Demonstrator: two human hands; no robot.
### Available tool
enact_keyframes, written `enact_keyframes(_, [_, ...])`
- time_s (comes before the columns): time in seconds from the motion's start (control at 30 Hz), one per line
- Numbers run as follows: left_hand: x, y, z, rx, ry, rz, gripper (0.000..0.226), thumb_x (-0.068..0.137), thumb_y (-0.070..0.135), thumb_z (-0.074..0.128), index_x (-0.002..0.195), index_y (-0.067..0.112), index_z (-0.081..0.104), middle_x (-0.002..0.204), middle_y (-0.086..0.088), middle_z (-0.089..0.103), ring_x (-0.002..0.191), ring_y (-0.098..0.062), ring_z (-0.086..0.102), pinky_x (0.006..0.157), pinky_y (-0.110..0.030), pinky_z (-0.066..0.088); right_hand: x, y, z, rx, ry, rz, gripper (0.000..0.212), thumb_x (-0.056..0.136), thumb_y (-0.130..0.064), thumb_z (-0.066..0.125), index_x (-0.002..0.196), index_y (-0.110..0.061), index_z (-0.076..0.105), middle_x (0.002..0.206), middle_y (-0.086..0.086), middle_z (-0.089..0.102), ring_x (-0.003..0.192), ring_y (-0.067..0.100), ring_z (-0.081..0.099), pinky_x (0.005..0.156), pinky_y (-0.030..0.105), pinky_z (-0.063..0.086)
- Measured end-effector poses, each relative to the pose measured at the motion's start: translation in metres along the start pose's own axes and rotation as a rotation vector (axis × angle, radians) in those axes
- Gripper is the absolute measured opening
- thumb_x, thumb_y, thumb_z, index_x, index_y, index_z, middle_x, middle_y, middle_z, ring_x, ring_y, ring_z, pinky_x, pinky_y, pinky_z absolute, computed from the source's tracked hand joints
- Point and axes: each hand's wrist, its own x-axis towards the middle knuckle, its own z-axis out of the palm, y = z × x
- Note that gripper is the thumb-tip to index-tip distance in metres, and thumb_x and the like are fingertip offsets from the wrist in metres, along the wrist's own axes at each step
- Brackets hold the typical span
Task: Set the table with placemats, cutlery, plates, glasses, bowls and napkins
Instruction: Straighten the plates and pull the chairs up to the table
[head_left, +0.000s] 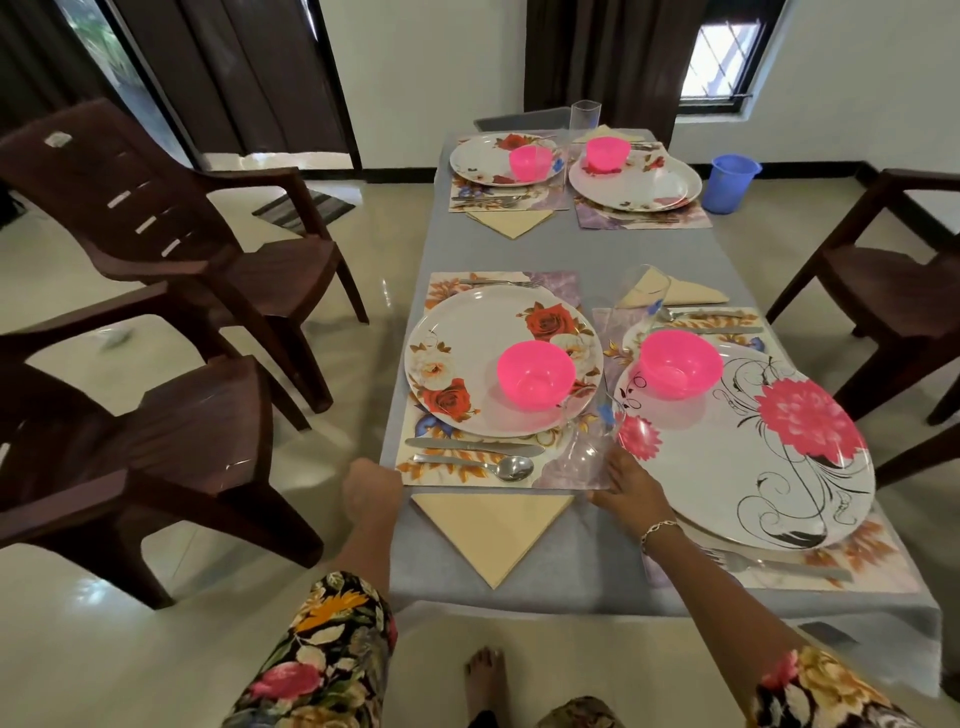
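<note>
Four places are laid on the grey-clothed table (587, 249). The near left floral placemat (415, 470) carries a rose plate (467, 332), a pink bowl (535, 374), a knife (467, 446) and a spoon (483, 464). A cream napkin (493, 525) lies below it. My right hand (631, 488) holds a clear glass (592, 441), tilted, at that mat's right corner. My left hand (371, 491) is at the mat's left corner on the table edge, its fingers hidden. The near right plate (727, 467) has a pink bowl (680, 364), with a second clear glass (644, 296) behind it.
Two brown plastic chairs (171, 218) (156, 457) stand left of the table and another chair (893, 291) on the right. A blue bucket (732, 182) sits on the floor at the far right. A tall glass (585, 119) stands at the far end. My bare foot (483, 675) is below the table's near edge.
</note>
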Motion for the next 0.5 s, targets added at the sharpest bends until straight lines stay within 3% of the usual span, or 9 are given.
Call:
enact_keyframes(0.3, [0.012, -0.003, -0.001, -0.064, -0.03, -0.053, 0.029, 0.088, 0.014, 0.061, 0.111, -0.002, 0.055, 0.109, -0.02, 0.059, 0.102, -0.033, 0.058, 0.089, -0.044, 0.051, 0.002, 0.0, 0.002, -0.012, 0.012, -0.031, 0.073, 0.078, -0.005, 0.069, 0.141, -0.015, 0.034, 0.132, 0.008, 0.054, 0.12, 0.027, 0.052, 0.097, 0.03, 0.039])
enact_keyframes(0.5, [0.011, -0.008, 0.002, -0.036, -0.008, -0.043, 0.025, 0.088, 0.012, 0.06, 0.108, -0.001, 0.053, 0.108, -0.019, 0.058, 0.102, -0.032, 0.058, 0.088, -0.043, 0.051, 0.003, 0.002, 0.002, -0.076, -0.005, -0.024, 0.074, 0.078, -0.008, 0.07, 0.142, -0.017, 0.032, 0.133, 0.007, 0.054, 0.118, 0.029, 0.053, 0.096, 0.034, 0.041])
